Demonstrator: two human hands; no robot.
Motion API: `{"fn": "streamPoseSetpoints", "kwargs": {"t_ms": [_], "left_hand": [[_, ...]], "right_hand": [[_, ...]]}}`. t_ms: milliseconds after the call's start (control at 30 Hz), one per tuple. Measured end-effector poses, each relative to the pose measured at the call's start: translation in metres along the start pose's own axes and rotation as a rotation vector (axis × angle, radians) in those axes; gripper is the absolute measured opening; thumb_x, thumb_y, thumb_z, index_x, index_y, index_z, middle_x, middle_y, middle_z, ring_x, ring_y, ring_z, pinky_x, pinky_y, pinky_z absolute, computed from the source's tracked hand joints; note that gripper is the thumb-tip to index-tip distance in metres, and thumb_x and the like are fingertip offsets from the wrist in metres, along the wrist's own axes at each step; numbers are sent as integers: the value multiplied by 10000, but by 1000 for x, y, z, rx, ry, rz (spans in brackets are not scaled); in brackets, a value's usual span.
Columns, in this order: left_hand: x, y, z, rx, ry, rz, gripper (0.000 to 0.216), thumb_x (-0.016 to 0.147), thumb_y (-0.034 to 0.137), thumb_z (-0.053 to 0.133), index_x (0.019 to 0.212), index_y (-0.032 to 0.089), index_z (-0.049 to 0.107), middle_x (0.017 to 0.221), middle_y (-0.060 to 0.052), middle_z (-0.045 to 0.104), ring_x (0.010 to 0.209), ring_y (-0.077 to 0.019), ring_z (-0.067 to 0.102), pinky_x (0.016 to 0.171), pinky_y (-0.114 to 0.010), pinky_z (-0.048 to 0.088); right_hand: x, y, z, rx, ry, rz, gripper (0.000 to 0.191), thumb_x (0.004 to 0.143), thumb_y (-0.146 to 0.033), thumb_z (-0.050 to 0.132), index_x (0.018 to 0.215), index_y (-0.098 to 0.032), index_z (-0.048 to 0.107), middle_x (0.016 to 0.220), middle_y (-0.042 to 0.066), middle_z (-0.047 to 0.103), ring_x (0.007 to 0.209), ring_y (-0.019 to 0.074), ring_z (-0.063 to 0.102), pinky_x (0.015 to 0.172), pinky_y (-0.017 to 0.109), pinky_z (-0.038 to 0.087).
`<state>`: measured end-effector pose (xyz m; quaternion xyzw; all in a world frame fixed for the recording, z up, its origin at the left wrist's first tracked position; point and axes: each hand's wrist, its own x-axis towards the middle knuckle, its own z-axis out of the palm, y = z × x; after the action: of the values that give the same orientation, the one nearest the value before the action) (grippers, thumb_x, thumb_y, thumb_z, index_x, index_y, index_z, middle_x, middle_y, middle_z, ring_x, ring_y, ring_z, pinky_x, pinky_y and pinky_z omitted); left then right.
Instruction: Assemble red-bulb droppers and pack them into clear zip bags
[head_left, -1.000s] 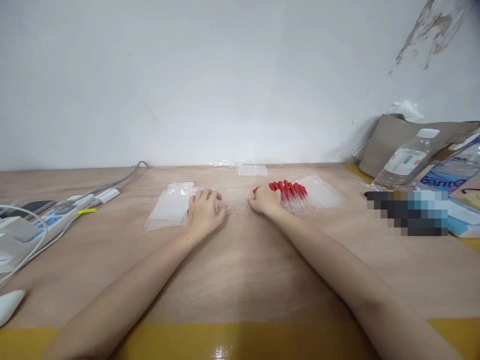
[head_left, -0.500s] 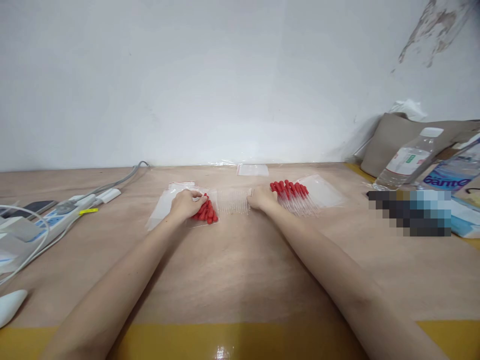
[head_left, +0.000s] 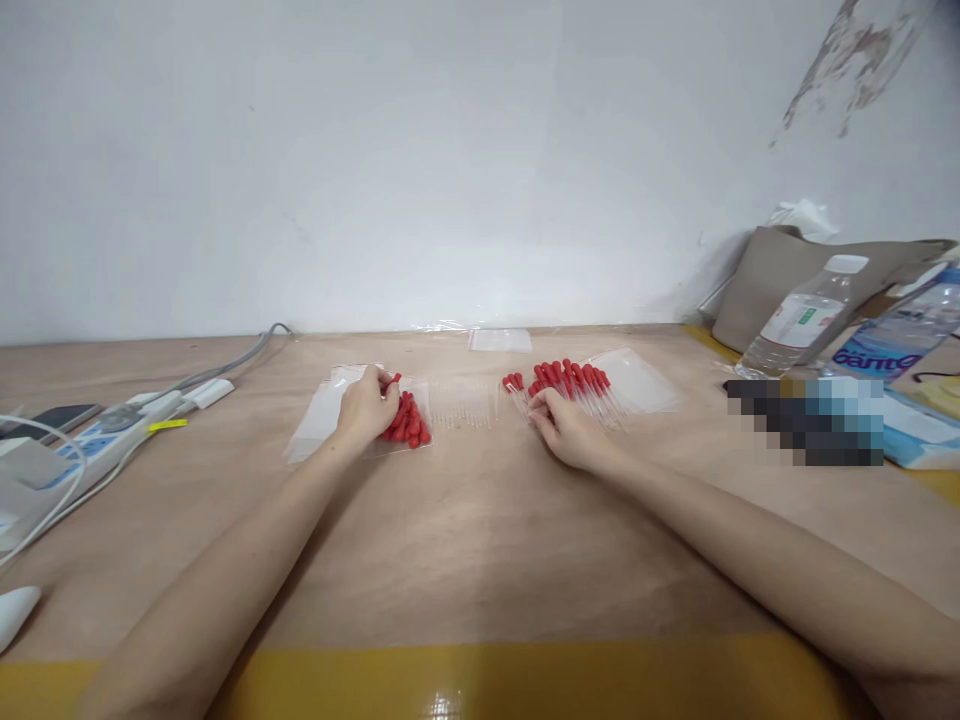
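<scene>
My left hand (head_left: 365,408) is closed in a pinch on a red rubber bulb (head_left: 396,378). It is just above a small heap of red rubber bulbs (head_left: 409,425) lying on clear zip bags (head_left: 315,425). To the right of the heap, a row of thin clear tubes (head_left: 463,405) lies on the table. My right hand (head_left: 564,428) has its thumb and fingers pressed together by the lower ends of droppers (head_left: 571,378), clear tubes with red bulbs. Whatever those fingertips hold is too fine to make out. Two red-bulbed droppers (head_left: 514,383) lie at the left of this group.
Another clear bag (head_left: 634,382) lies beside the droppers, and one (head_left: 500,341) by the wall. A power strip (head_left: 97,440) with cables is at left. Water bottles (head_left: 806,318), a grey bag (head_left: 750,280) and a blue pack (head_left: 919,430) stand at right.
My right hand has moved right, from the row of clear tubes to the droppers, uncovering two red-bulbed ones. My left hand has drawn slightly left and up with a red bulb.
</scene>
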<state>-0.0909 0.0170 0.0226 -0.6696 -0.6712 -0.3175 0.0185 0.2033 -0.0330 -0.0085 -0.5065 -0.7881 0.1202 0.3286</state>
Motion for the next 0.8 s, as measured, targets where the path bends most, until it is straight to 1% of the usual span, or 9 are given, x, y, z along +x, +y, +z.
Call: {"fn": "streamPoseSetpoints", "kwargs": {"t_ms": [67,100,133,200,267,367,433,633,800], "left_hand": [[-7,11,-2,-79,105,90,239,776,268,454,984,163,507,847,-43,620,790,-189,584,707,-297,434],[-13,19,-2,-127,130,155,274,783,266,458,1034,163,494,860,-39,610,800,-179,578,726,-294,435],[-21,28,-1,-164,122,228,292,791,262,459,1064,166,493,851,-35,601,800,-171,570,744,-292,434],[-42,47,6,-227,2,412,248,816,249,440,1028,177,546,879,-43,575,823,-163,553,761,-286,434],[-63,61,15,-287,-128,539,201,825,232,441,939,180,597,857,-45,556,807,-157,543,745,-283,439],[-83,70,28,-355,-253,568,169,826,249,467,869,174,612,823,-44,549,757,-151,534,695,-283,446],[-87,69,32,-378,-283,545,171,829,273,477,841,168,612,810,-41,551,724,-143,528,666,-277,443],[-82,66,32,-419,-287,515,186,835,299,481,874,169,609,807,-31,567,701,-130,524,650,-262,431],[-84,68,33,-425,-269,505,190,839,307,479,877,166,602,798,-28,586,705,-133,538,645,-255,431]], "right_hand": [[-8,4,1,5,45,-45,245,844,-212,389,1059,-140,483,824,64,612,762,163,558,686,263,398],[-11,5,1,4,60,-74,253,848,-215,384,1062,-147,501,849,69,616,783,166,559,704,272,400],[-13,6,1,5,76,-104,248,851,-220,380,1040,-154,526,870,73,617,798,168,558,719,278,400],[-15,6,2,6,106,-147,228,851,-231,382,957,-159,571,882,78,614,799,169,553,727,286,397],[-16,5,2,-3,128,-162,215,848,-244,394,913,-162,582,844,74,610,761,166,544,717,292,391],[-17,3,3,-21,122,-178,201,849,-265,408,881,-170,582,783,55,604,708,152,528,713,294,370],[-19,3,4,-28,112,-193,198,853,-275,411,852,-174,580,757,42,599,687,141,520,711,291,353],[-21,1,10,-62,86,-299,189,861,-272,414,843,-171,572,774,35,610,705,130,523,772,309,309],[-22,1,10,-73,51,-351,191,863,-281,412,849,-176,571,783,32,615,732,129,530,806,312,297]]}}
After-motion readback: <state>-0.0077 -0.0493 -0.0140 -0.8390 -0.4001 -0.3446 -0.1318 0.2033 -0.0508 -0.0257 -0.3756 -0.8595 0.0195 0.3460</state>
